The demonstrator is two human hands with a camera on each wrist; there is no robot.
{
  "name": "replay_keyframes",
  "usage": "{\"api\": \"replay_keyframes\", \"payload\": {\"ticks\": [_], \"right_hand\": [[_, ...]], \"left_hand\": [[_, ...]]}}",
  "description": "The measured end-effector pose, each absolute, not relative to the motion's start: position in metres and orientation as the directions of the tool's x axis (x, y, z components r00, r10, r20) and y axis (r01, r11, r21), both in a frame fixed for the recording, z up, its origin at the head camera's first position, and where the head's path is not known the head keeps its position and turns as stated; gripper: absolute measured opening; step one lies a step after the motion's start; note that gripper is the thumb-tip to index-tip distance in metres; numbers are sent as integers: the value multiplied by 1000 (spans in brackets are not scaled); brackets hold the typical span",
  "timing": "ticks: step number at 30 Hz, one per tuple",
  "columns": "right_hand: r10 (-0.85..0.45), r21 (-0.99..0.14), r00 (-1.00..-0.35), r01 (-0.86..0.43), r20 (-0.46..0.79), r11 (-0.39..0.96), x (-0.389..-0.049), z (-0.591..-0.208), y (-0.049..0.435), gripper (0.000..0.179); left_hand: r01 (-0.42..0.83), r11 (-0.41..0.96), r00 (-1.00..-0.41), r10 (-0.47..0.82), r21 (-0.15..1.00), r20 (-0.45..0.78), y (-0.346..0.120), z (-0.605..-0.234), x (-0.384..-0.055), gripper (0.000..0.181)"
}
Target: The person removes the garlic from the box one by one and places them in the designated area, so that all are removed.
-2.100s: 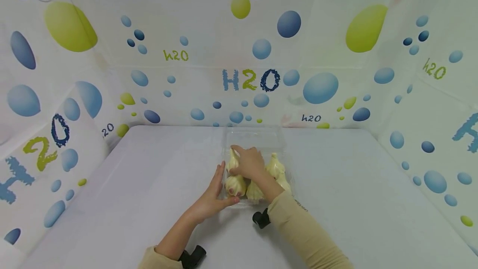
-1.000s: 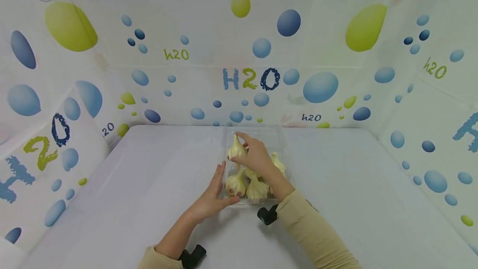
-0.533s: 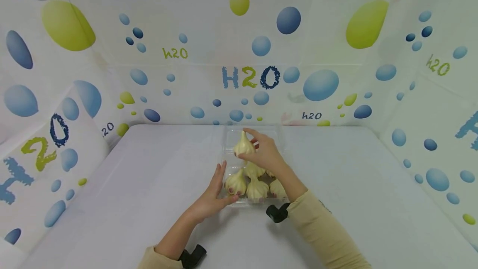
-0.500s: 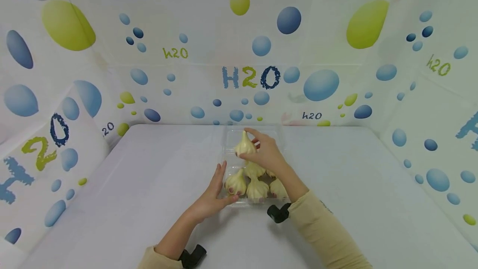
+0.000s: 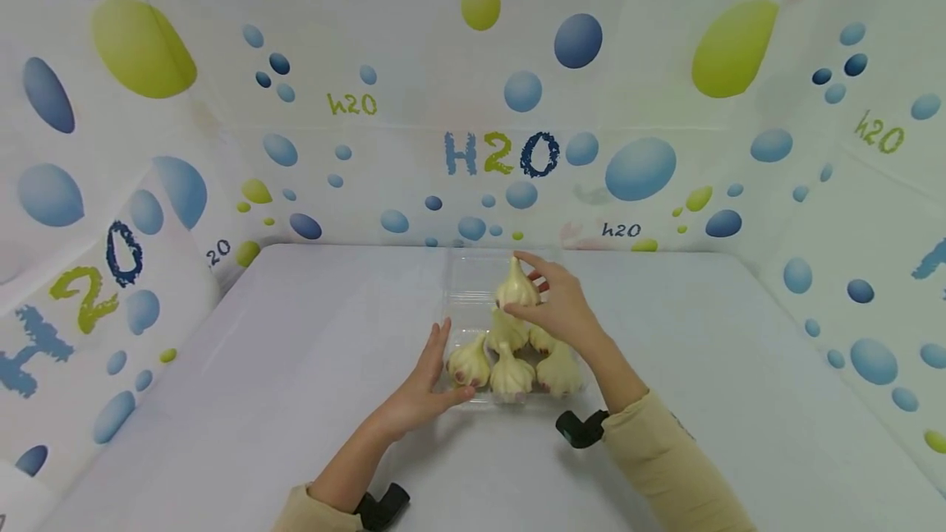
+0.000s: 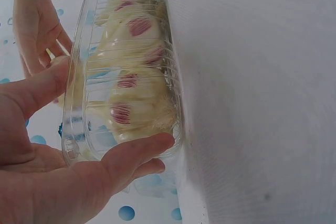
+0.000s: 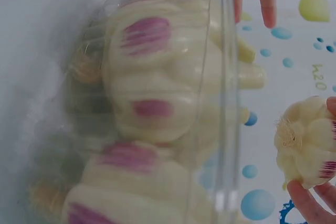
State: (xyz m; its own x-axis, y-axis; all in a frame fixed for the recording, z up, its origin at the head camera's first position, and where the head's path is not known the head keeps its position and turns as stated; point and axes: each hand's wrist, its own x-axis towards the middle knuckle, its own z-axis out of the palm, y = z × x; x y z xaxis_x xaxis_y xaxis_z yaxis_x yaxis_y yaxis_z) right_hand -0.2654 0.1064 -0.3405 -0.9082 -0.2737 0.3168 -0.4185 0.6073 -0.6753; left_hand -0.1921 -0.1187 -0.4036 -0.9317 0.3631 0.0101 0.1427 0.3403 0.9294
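Note:
My right hand pinches a garlic bulb with its neck pointing up, above the back row of a clear plastic container. In the right wrist view, the held garlic bulb shows its roots and purple streaks. Several other garlic bulbs sit inside the container, three of them along the front. My left hand rests at the container's front left corner, fingers straight along the left side and thumb by the front rim. The left wrist view shows this left hand touching the clear wall.
The container's open lid stretches behind it toward the back of the white table. A patterned H2O sheet hangs behind and at both sides. Black wrist devices sit under both forearms.
My right hand has lifted the garlic bulb from the container's back left spot and carried it rightward, over the back middle. The left hand has stayed at the corner.

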Motion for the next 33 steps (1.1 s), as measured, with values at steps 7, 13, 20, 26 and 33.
{"api": "replay_keyframes", "payload": {"ticks": [7, 13, 20, 26, 33], "right_hand": [[-230, -701, -917, -397, 325, 592, -261, -342, 124, 74], [-212, -709, -915, -401, 344, 581, -257, -346, 138, 74], [-176, -701, -913, -396, 367, 593, -253, -349, 150, 72], [-152, -708, -910, -398, 387, 583, -249, -353, 156, 73], [-114, -729, -915, -380, 387, 569, -247, -359, 167, 72]], "left_hand": [[138, 344, -934, 357, 929, 7, -118, -404, -192, 94], [139, 341, -935, 353, 930, 10, -117, -404, -191, 95], [143, 350, -936, 352, 926, 11, -118, -407, -193, 95], [131, 354, -937, 350, 926, -1, -119, -407, -192, 95], [124, 350, -936, 353, 929, -8, -119, -407, -192, 95]]}}
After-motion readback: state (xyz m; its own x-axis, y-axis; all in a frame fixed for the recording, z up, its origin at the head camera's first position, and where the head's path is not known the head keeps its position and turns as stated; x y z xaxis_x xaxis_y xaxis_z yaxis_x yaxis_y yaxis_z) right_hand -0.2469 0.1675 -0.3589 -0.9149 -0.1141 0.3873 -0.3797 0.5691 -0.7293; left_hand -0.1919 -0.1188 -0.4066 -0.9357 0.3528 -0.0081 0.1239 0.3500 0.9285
